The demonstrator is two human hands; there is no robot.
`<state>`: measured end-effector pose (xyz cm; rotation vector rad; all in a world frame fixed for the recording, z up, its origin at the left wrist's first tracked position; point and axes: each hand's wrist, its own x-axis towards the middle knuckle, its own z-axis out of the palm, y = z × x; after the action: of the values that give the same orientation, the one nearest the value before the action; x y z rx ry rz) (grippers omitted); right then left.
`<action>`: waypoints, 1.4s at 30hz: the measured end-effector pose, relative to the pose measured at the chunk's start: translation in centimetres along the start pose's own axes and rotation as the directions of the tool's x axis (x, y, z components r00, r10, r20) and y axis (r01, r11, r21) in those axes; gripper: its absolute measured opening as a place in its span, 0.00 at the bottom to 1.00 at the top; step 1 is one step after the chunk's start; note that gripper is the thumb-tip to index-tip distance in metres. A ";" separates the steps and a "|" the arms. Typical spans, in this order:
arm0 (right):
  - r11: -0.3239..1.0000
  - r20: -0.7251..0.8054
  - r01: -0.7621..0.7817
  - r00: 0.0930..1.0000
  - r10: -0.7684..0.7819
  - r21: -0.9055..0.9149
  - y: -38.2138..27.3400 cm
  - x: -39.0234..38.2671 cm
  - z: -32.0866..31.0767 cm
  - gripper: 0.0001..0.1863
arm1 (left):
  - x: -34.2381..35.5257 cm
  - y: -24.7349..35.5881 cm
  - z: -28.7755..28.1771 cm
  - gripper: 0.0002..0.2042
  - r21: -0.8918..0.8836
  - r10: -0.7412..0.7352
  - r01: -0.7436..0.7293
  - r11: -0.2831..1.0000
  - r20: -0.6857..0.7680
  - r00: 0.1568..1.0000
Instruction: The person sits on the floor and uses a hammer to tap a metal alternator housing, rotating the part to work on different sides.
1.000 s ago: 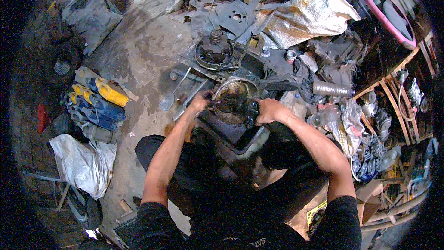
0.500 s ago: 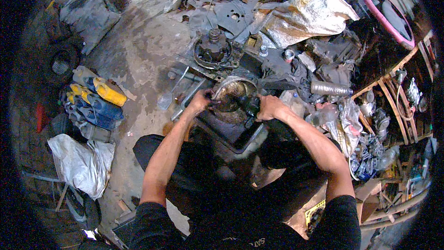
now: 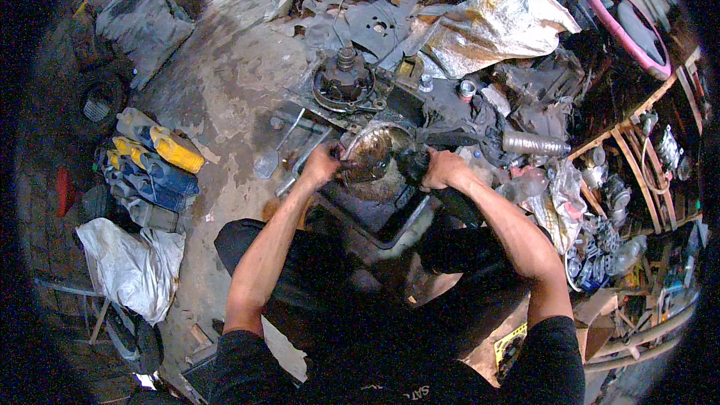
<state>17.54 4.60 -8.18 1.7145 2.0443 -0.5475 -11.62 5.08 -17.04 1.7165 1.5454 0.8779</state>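
A round, grimy metal housing [image 3: 373, 141] is tilted over a black rectangular tray [image 3: 386, 240], its hollow inside facing me. My left hand [image 3: 322, 166] is closed on the housing's left rim, with blackened fingertips. At the right rim my right hand [image 3: 445, 170] is closed on a dark, soft-looking piece [image 3: 412, 165], possibly a rag; its exact kind cannot be made out. Dark, dirty liquid or residue seems to lie in the tray below. Just beyond the housing stands a greasy gear assembly [image 3: 345, 79] with an upright shaft.
A long-handled metal tool [image 3: 289, 135] lies left of the tray. Several yellow-capped bottles [image 3: 154, 150] and a white sack [image 3: 135, 266] sit further left. To the right are a silver cylinder [image 3: 536, 143], an open can [image 3: 466, 90] and heaped metal parts [image 3: 596, 255].
My right hand has shifted slightly right, drawing the dark piece from the housing's inside toward its right rim. More of the housing's inside shows now. My left hand stays on the left rim.
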 end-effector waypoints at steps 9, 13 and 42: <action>0.994 0.008 0.081 0.997 -0.082 0.072 -0.3 -0.3 0.3 0.46 | 0.1 0.3 0.2 0.08 -0.064 -0.012 0.013 0.998 0.022 1.000; 0.994 0.184 0.095 0.979 -0.083 -0.059 -0.4 0.8 0.5 0.45 | 0.2 0.0 0.7 0.10 -0.136 0.043 -0.043 0.990 -0.006 0.999; 0.991 0.050 0.131 0.990 -0.132 0.037 0.7 1.0 1.5 0.40 | 1.1 -3.7 0.2 0.13 -0.030 0.037 -0.037 0.999 -0.003 0.999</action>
<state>18.17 4.75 -9.98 1.5742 2.1327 -0.6651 -13.39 6.44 -20.16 1.7281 1.4986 0.9180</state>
